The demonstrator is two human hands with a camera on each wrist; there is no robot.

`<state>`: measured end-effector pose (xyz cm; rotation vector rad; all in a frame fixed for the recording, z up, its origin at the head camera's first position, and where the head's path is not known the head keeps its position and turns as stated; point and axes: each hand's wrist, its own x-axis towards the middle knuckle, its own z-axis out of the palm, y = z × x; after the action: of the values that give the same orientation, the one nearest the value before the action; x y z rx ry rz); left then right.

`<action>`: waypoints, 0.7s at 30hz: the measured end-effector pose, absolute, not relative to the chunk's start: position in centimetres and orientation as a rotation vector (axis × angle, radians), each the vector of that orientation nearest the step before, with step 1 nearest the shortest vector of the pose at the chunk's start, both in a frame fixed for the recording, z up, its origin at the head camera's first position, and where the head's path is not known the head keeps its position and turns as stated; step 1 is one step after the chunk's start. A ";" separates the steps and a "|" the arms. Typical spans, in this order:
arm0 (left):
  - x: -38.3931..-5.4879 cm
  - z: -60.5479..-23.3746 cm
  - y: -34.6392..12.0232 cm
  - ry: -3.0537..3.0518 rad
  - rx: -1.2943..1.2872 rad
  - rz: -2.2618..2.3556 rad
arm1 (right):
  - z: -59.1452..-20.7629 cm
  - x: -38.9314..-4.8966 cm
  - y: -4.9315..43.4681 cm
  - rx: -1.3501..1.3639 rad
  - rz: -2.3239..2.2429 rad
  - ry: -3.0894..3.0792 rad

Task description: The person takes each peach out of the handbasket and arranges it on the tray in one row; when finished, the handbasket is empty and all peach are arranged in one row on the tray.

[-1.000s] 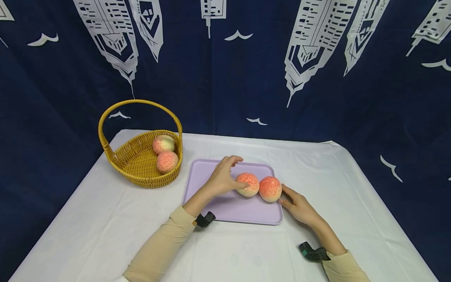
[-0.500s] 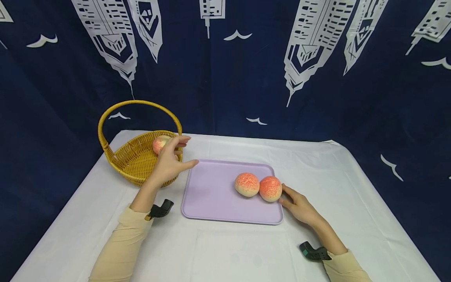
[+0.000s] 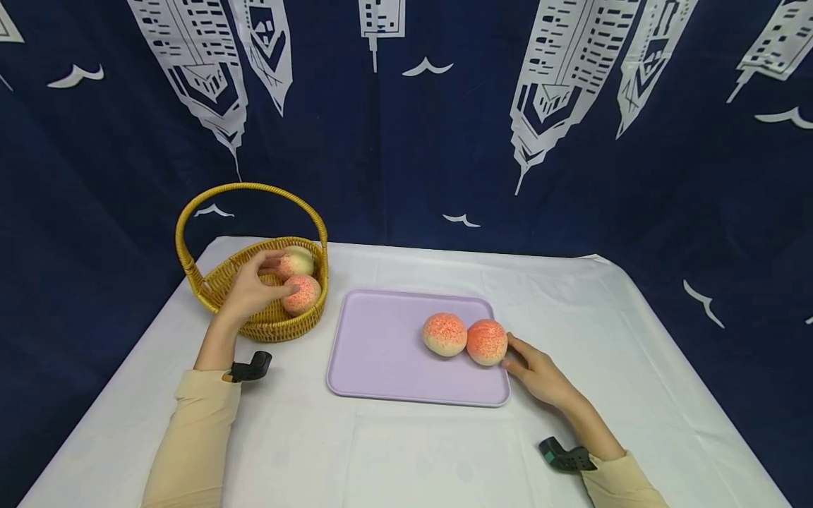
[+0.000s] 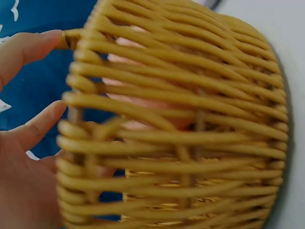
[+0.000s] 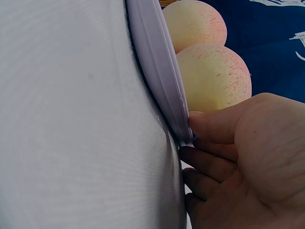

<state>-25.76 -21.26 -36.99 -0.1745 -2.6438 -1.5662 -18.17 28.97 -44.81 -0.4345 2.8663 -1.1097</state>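
My left hand (image 3: 250, 288) reaches over the near rim of the wicker basket (image 3: 279, 330), thumb and fingers spread. Its thumb overlaps a pink-speckled peach (image 3: 303, 296), while its fingers come beside a paler peach (image 3: 296, 262) behind it. In the left wrist view, basket weave (image 4: 190, 138) hides much of the fruit and some fingers. My right hand (image 3: 543, 376) lies at the right edge of the lilac tray (image 3: 381, 353), fingers loosely bent. Its fingertips are right by the right-hand peach (image 3: 487, 343), which sits against another peach (image 3: 444, 334) on the tray.
A white cloth (image 3: 413, 451) covers the table. The basket's tall arched handle (image 3: 250, 186) rises above its opening. Behind the table hangs a dark blue curtain (image 3: 406, 141) with white building prints. Each wrist wears a black camera band (image 3: 250, 367).
My left hand has gone from the left peach on the tray across to the basket, letting that peach stay on the tray. The right hand has stayed still.
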 end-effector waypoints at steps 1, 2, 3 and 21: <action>-25.8 -37.2 -21.4 -2.655 -0.170 -1.574 | -44.8 -18.1 28.9 -0.438 -1.108 2.869; -26.0 -37.3 -21.5 -2.664 -0.169 -1.584 | -44.8 -18.1 28.9 -0.437 -1.108 2.869; -26.0 -37.5 -21.6 -2.671 -0.167 -1.596 | -44.8 -18.1 28.9 -0.432 -1.111 2.865; -27.4 -39.7 -21.9 -2.832 -0.224 -1.684 | -45.1 -18.3 29.0 -0.418 -1.129 2.851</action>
<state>-27.43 -21.86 -39.73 -0.2240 -2.8320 -1.6843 -18.26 29.04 -45.12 -0.4182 2.8514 -1.1289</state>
